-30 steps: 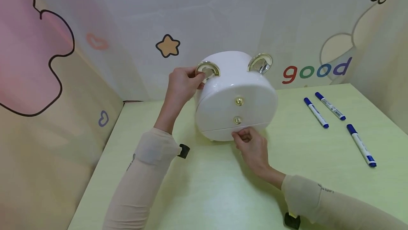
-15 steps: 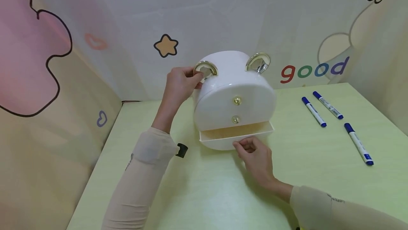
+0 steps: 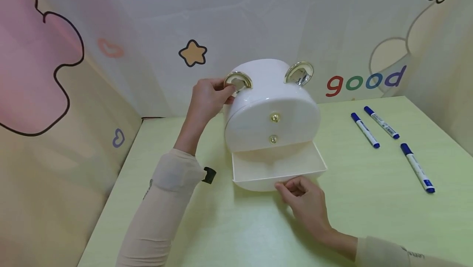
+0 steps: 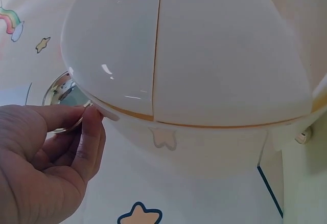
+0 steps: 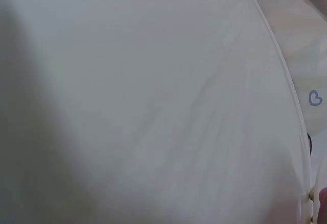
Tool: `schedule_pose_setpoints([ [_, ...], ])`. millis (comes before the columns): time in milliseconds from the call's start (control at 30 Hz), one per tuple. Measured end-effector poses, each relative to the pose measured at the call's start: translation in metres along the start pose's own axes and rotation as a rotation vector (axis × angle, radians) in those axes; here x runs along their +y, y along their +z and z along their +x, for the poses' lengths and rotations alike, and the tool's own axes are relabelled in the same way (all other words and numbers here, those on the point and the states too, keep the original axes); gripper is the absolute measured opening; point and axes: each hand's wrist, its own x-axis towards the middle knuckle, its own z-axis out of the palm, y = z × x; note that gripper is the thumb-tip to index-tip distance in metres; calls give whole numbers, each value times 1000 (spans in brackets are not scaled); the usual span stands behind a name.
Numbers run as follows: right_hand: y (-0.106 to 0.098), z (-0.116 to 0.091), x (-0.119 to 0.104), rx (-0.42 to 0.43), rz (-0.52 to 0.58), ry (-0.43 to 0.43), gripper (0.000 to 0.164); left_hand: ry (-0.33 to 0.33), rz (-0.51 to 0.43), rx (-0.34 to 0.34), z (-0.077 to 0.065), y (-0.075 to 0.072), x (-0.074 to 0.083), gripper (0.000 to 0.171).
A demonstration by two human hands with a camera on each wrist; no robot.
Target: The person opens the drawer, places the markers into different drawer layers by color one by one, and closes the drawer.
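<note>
A white rounded storage box (image 3: pixel 255 123) with two gold ears and two gold knobs stands on the table. Its bottom drawer (image 3: pixel 255 185) is pulled well out, and its pale inside shows nothing lying in it. My left hand (image 3: pixel 208 97) pinches the box's left ear (image 3: pixel 249 80) between thumb and fingers; the left wrist view shows this hand (image 4: pixel 51 168) close beside the white front. At the drawer's front edge, right of its middle, my right hand (image 3: pixel 307 206) pinches the panel with thumb and curled fingers. In the right wrist view only a fingertip (image 5: pixel 323 203) shows at the edge.
Three white markers with blue caps lie on the right side of the table: one marker (image 3: pixel 365 130) on the left, another marker (image 3: pixel 382 123) behind it, and a third marker (image 3: pixel 417 169) nearer the front. A printed backdrop (image 3: pixel 155 45) stands behind the box.
The drawer has gone from closed to far out, drawn toward me by my right hand. My left hand has stayed at the ear, and the box has kept its place.
</note>
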Motion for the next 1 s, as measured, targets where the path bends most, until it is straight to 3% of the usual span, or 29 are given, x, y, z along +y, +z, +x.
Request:
schedule_pose_setpoints([
  [400,-10,-22,-4,-14,3,52,20,-3,18,0,0,0,-1,18],
  [700,-10,-30,-5,-14,-33,57,18,-11,18,-1,0,0,-1,20],
  [1000,-11,-36,-6,-30,13,90,18,2,10,-3,0,-1,-1,20],
])
